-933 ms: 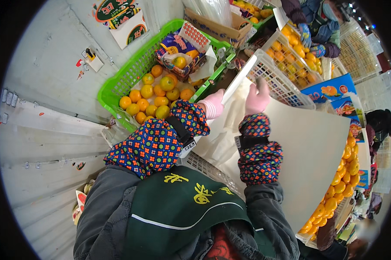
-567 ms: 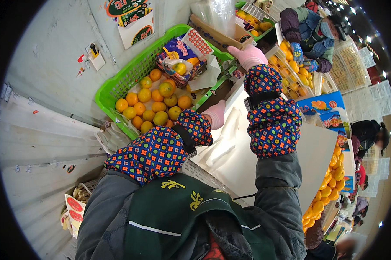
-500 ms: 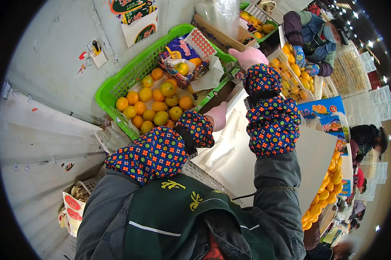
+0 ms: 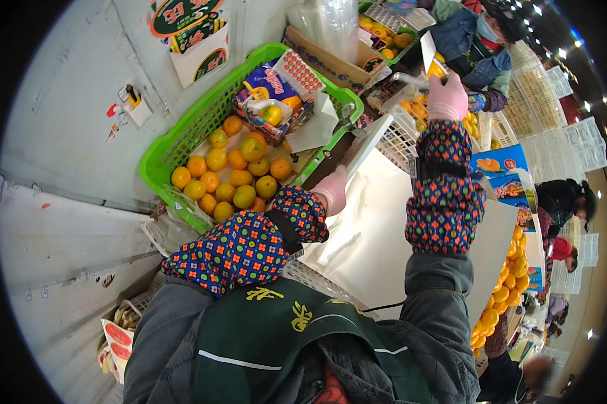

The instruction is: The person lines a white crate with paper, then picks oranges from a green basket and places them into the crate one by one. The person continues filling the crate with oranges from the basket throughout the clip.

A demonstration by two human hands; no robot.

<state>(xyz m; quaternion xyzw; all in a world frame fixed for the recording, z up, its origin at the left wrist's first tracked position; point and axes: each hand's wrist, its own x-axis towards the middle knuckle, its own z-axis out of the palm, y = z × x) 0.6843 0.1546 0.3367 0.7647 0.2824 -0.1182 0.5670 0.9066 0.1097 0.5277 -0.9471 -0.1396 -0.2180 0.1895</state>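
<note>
My left hand (image 4: 330,188), in a pink glove, is closed at the near left edge of a white board (image 4: 426,264), beside the green crate (image 4: 156,160) of oranges (image 4: 241,176). My right hand (image 4: 446,101), also gloved pink, reaches to the upper right, beyond the board. Its fingers curl beside a crate of yellow oranges (image 4: 414,110) and a pale object (image 4: 409,79); what they hold is unclear. A box of snack packets and paper (image 4: 272,87) lies in the green crate. Pale crumpled paper (image 4: 344,222) lies on the board.
A cardboard box (image 4: 317,57) and clear plastic (image 4: 327,23) stand behind the green crate. A co-worker (image 4: 478,54) works at the upper right. Blue fruit boxes (image 4: 498,161) and stacked oranges (image 4: 502,289) line the right; a metal wall (image 4: 81,94) is on the left.
My right hand has moved up and rightward from the board, past the cardboard box, to the upper-right crate. My left hand has shifted down slightly and stays at the board's left edge.
</note>
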